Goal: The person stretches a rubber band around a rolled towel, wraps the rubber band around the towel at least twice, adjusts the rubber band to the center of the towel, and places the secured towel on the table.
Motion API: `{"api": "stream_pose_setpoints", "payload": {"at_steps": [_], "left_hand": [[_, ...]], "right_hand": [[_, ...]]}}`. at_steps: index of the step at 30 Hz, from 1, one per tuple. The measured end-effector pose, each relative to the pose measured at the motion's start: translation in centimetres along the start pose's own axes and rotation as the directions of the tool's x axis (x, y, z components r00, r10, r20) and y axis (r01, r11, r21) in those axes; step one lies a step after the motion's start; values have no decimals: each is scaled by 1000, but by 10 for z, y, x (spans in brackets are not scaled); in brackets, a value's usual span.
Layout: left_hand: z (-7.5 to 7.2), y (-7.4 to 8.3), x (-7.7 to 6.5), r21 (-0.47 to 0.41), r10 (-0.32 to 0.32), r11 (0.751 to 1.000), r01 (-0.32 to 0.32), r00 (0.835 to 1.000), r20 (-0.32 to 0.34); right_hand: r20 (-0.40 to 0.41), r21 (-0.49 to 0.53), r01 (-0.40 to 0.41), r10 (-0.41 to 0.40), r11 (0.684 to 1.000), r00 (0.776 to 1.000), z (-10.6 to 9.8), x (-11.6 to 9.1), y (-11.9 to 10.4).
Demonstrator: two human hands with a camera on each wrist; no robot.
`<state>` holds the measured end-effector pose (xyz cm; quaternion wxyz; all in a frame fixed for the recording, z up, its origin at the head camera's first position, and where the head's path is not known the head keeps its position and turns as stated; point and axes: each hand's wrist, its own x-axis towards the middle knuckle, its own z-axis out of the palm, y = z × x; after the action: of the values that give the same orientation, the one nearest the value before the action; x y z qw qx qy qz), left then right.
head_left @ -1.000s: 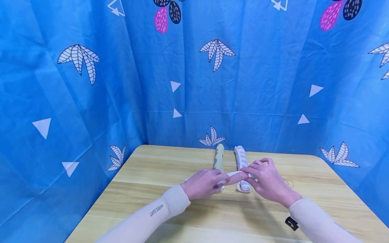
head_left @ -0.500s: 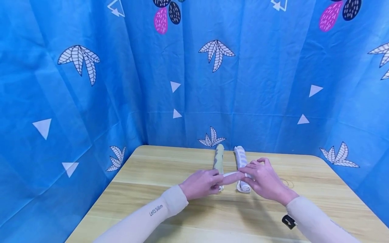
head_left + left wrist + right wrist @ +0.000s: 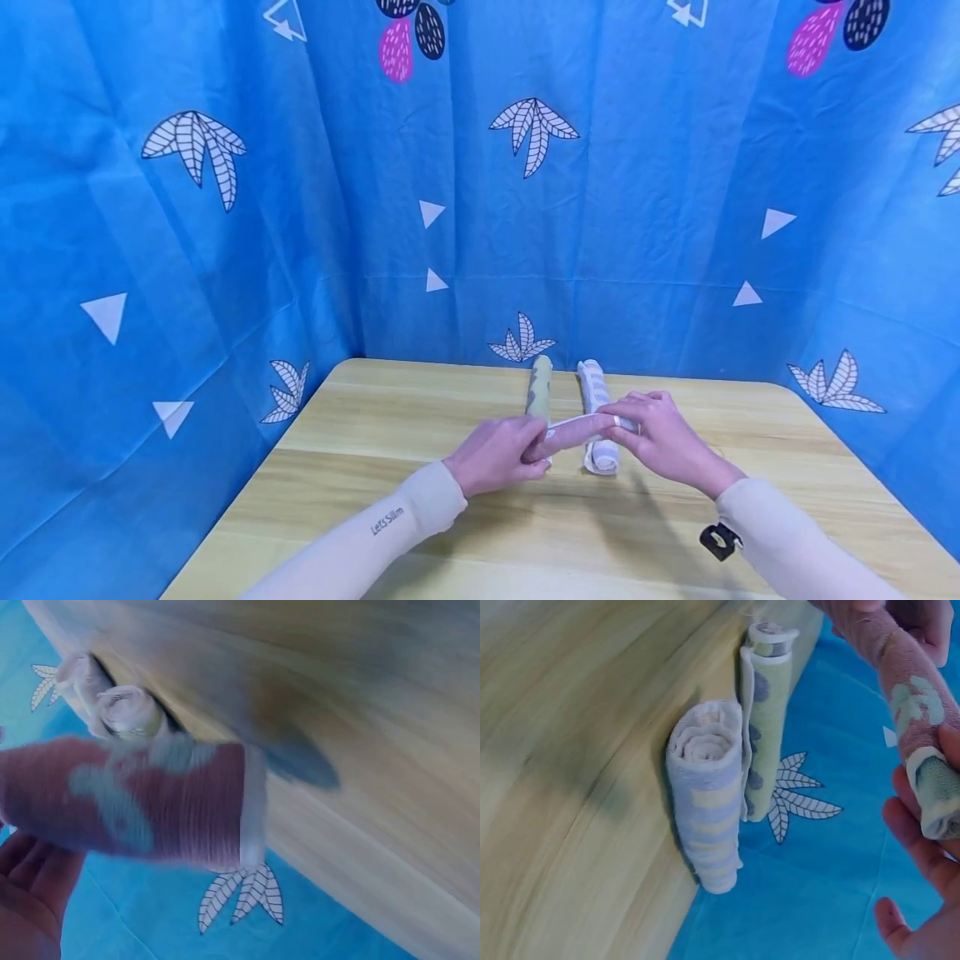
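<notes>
A rolled pink towel (image 3: pixel 573 432) with pale green lettering and white edging is held above the table between both hands. My left hand (image 3: pixel 491 457) grips its left end, with the fingers curled round it. At the other end my right hand (image 3: pixel 663 437) pinches the roll between thumb and fingers. Near that end, the right wrist view shows a white band and a greenish end (image 3: pixel 939 796) of the roll. Behind the held roll, a green rolled towel (image 3: pixel 538 387) with grey spots and a lavender-and-cream striped rolled towel (image 3: pixel 592 385) lie side by side.
The light wooden table (image 3: pixel 420 392) meets a blue patterned curtain (image 3: pixel 637 208) at its back and sides. A small black clip-like object (image 3: pixel 718 542) hangs by the right sleeve.
The held pink towel shows more of its length between my hands. Its right end now sticks out past my right fingers, and my right hand has shifted slightly right.
</notes>
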<state>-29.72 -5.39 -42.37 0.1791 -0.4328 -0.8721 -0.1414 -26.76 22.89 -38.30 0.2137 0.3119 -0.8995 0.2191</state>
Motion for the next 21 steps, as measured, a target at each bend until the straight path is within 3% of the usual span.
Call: {"api": "stream_pose_setpoints", "payload": {"at_steps": [4, 7, 11, 15, 18, 21], "left_hand": [[-1, 6, 3, -35, -69, 997, 71, 997, 37], [-5, 8, 4, -97, -115, 988, 121, 991, 70], [-9, 7, 3, -212, -145, 963, 168, 982, 121], [-9, 3, 1, -365, -171, 902, 229, 968, 185], [-9, 1, 1, -429, -180, 865, 260, 959, 219], [-11, 1, 1, -441, -184, 856, 268, 957, 225]], "right_hand": [[57, 89, -60, 55, 994, 997, -2, -3, 3], [50, 92, -61, 56, 994, 997, -3, -7, 4], [-24, -63, 88, -90, 994, 996, -4, -10, 4], [-63, -241, 230, -252, 943, 966, -5, -10, 5], [-82, -295, 260, -295, 919, 952, -4, -9, 6], [-99, -295, 260, -300, 919, 949, -5, -6, 4]]}}
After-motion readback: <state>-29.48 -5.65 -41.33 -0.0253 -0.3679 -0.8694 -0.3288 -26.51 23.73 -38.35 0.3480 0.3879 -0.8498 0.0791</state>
